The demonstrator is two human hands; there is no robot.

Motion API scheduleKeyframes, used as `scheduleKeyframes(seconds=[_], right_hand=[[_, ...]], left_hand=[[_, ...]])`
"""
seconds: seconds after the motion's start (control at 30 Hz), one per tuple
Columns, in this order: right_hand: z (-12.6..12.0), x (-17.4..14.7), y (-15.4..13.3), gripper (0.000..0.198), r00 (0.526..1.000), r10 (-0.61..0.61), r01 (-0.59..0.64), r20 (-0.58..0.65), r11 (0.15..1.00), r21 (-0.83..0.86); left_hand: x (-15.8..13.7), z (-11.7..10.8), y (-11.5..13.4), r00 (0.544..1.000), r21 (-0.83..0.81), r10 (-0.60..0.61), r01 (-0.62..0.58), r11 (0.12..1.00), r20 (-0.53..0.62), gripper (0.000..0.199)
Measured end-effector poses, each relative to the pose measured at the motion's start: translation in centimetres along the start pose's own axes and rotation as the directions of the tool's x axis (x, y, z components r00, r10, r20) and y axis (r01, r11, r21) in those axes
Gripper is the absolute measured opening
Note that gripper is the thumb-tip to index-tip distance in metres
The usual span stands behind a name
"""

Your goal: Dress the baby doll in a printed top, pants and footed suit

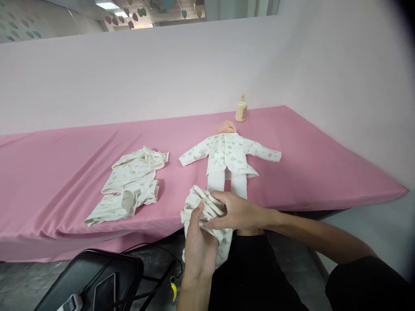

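Bunched white printed baby pants [207, 207] hang at the table's front edge, between my two hands. My left hand [199, 246] grips their lower left side, thumb pressed on the cloth. From the right, my right hand [238, 210] pinches the gathered upper edge between thumb and fingers. Just beyond lies a baby doll on its back, its peach head [226, 127] toward the wall. It wears a white printed jacket [228, 153] with both sleeves spread out. White-covered doll legs [239, 185] point toward me, their lower ends hidden behind my hands and the pants.
Left on the pink-covered table [65, 172] lie a crumpled printed baby top [134, 170] and printed pants [125, 205]. A pump bottle [241, 109] stands by the wall. At lower left, a black chair [94, 276] holds a phone [105, 293], with cables and a yellow banana-shaped charm [174, 291] nearby.
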State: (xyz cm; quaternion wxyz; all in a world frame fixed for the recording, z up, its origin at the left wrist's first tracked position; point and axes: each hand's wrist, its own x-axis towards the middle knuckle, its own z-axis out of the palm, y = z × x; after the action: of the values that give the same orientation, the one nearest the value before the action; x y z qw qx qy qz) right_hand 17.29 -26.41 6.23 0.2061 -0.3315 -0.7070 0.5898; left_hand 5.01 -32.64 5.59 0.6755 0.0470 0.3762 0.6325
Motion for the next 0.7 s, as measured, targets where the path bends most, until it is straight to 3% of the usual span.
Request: scheduleKeyframes(seconds=[0.1,0.3,0.43,0.57,0.7], right_hand=[[0.3,-0.1,-0.2,0.05,1.0,-0.007,0.007,-0.023,1.0,0.001],[0.8,0.3,0.0,0.048,1.0,0.004,-0.003,-0.03,1.0,0.012],[0.3,0.6,0.0,0.039,0.999,0.025,-0.025,0.04,1.0,0.01],[0.4,0.2,-0.1,0.031,1.0,0.002,-0.003,0.028,1.0,0.03],[0.7,-0.6,-0.2,0.02,0.999,-0.002,-0.005,-0.05,0.99,-0.143]], left_hand=[[-0.2,0.3,0.0,0.999,0.04,0.007,-0.006,0.999,-0.034,0.032],[0.2,0.1,-0.3,0.996,0.08,0.044,-0.037,0.996,-0.08,0.032],[0.2,-0.1,-0.3,0.999,0.067,0.04,-0.038,0.997,-0.033,0.036],[0.0,-0.1,-0.5,0.998,0.072,0.069,-0.068,0.995,-0.005,0.04],[0.0,-0.5,-0.8,0.999,0.091,0.043,-0.044,0.995,0.012,0.044]])
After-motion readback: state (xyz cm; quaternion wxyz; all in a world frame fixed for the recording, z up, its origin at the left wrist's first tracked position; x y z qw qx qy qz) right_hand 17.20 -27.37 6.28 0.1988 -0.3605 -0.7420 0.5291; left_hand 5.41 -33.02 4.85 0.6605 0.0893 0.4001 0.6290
